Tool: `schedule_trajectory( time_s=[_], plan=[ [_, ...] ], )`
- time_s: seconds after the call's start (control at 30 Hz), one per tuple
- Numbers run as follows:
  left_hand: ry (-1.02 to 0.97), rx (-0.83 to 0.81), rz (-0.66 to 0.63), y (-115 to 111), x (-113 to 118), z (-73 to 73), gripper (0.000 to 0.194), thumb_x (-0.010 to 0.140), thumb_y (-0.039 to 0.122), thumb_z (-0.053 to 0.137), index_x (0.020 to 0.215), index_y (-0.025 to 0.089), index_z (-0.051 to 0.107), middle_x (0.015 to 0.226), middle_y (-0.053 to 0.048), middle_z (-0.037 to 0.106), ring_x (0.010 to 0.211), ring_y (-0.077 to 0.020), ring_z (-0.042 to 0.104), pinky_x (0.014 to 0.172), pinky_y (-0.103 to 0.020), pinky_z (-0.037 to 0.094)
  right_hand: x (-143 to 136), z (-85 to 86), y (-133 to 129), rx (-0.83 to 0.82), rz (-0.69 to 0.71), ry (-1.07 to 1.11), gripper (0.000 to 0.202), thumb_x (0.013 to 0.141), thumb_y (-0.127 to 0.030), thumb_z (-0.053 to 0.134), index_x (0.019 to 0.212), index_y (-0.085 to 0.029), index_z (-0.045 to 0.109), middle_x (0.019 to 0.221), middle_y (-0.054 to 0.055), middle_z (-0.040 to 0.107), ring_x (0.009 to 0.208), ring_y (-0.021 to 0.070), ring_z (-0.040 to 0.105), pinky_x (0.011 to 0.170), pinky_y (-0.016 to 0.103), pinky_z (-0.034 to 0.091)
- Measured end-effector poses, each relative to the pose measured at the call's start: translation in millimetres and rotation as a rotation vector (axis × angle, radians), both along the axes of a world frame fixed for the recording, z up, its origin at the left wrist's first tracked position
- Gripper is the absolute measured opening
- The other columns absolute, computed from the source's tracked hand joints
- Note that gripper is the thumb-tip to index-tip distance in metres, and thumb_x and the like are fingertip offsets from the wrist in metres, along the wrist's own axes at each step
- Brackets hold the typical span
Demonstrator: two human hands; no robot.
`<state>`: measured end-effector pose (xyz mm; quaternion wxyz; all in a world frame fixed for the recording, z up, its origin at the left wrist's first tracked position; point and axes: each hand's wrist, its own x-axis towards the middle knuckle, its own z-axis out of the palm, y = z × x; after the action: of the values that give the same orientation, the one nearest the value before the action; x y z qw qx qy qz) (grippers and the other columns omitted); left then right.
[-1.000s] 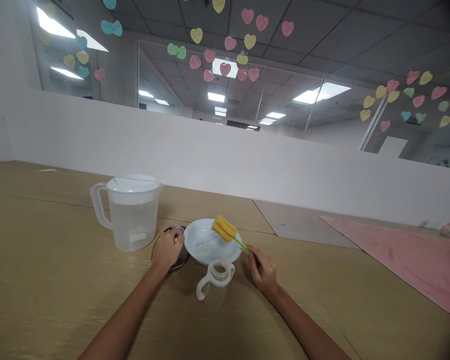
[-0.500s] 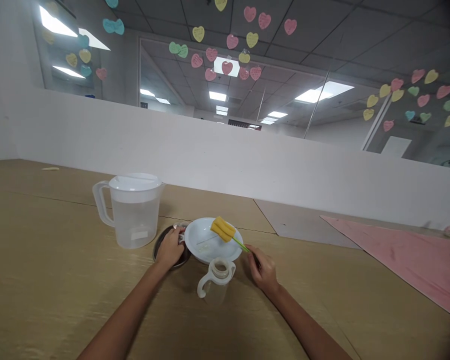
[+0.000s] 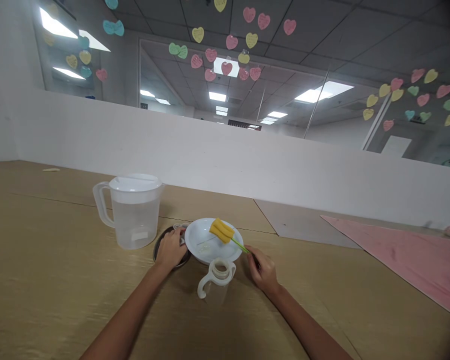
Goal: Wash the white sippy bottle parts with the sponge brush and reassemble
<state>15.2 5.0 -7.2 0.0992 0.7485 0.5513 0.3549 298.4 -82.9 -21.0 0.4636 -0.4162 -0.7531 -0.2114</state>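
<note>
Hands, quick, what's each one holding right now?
Left hand: over the dark round dish, beside the white bowl; grip can't be told.
Right hand: closed on the green handle of the yellow sponge brush.

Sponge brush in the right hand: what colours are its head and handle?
Yellow sponge head, green handle; head view.

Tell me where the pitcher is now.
In the head view, the pitcher stands on the table left of the white bowl, just beyond the left hand.
</note>
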Motion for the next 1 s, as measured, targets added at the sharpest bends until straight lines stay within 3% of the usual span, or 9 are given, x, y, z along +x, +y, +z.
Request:
schedule_trajectory(
  time_s=[0.23,0.4,0.67,0.77,0.83,0.9,1.0],
  plan=[
    [0.199,0.052,0.076,-1.1,-3.1,3.7,0.029,0.076,0.020,0.046,0.099,0.016,0.062,0.090,-0.012,0.068,0.094,-0.0275,0.056,0.086,-0.038,0.037,0.8,-1.7,1.7,-0.008,-0.018,-0.003,0.026,0.086,-0.015,0.041,0.104,-0.017,0.060,0.084,0.007,0.070,0.060,0.0151,0.064,0.055,0.026,0.052],
    [0.273,0.069,0.089,-2.4,-2.3,0.5,0.024,0.077,0.027,0.046,0.088,0.016,0.065,0.083,-0.014,0.068,0.088,-0.0293,0.058,0.076,-0.037,0.041,0.9,-2.4,1.8,-0.012,-0.009,-0.006,0.026,0.086,-0.015,0.041,0.105,-0.016,0.060,0.086,0.008,0.070,0.062,0.0154,0.065,0.056,0.026,0.052],
    [0.271,0.110,0.243,-1.8,-10.1,9.0,0.019,0.074,0.025,0.046,0.071,0.016,0.063,0.071,-0.014,0.064,0.079,-0.0296,0.060,0.069,-0.035,0.042,-0.4,-0.8,1.4,-0.004,-0.028,0.027,0.026,0.085,-0.015,0.041,0.103,-0.017,0.060,0.085,0.007,0.070,0.062,0.0150,0.065,0.055,0.025,0.053],
    [0.203,0.171,0.322,-2.5,-12.7,17.9,0.026,0.080,0.028,0.040,0.081,0.015,0.062,0.081,-0.014,0.063,0.083,-0.0290,0.059,0.072,-0.037,0.043,-1.0,-0.1,1.3,-0.011,-0.031,0.024,0.026,0.085,-0.016,0.041,0.102,-0.017,0.060,0.084,0.007,0.070,0.059,0.0146,0.064,0.055,0.025,0.052],
    [0.054,0.240,0.252,-6.8,-8.1,23.2,0.027,0.082,0.029,0.038,0.087,0.016,0.061,0.088,-0.012,0.061,0.083,-0.0254,0.059,0.074,-0.035,0.044,-1.1,-0.4,1.4,-0.010,-0.030,0.016,0.026,0.085,-0.016,0.041,0.102,-0.017,0.060,0.083,0.007,0.070,0.057,0.0142,0.063,0.054,0.025,0.052],
    [-0.095,0.297,0.040,-14.3,1.8,26.8,0.023,0.081,0.025,0.040,0.086,0.018,0.060,0.089,-0.007,0.060,0.083,-0.0210,0.059,0.076,-0.031,0.045,-0.8,-1.2,1.8,-0.011,-0.028,0.011,0.025,0.085,-0.015,0.041,0.102,-0.017,0.060,0.083,0.007,0.070,0.056,0.0140,0.063,0.054,0.025,0.051],
    [-0.013,0.268,-0.282,-26.8,19.1,28.5,0.020,0.077,0.017,0.042,0.080,0.020,0.062,0.085,-0.005,0.062,0.084,-0.0185,0.058,0.079,-0.029,0.044,0.0,-2.6,2.7,-0.006,-0.026,0.014,0.025,0.085,-0.015,0.041,0.102,-0.017,0.060,0.085,0.008,0.070,0.059,0.0144,0.064,0.055,0.025,0.052]
  ],
)
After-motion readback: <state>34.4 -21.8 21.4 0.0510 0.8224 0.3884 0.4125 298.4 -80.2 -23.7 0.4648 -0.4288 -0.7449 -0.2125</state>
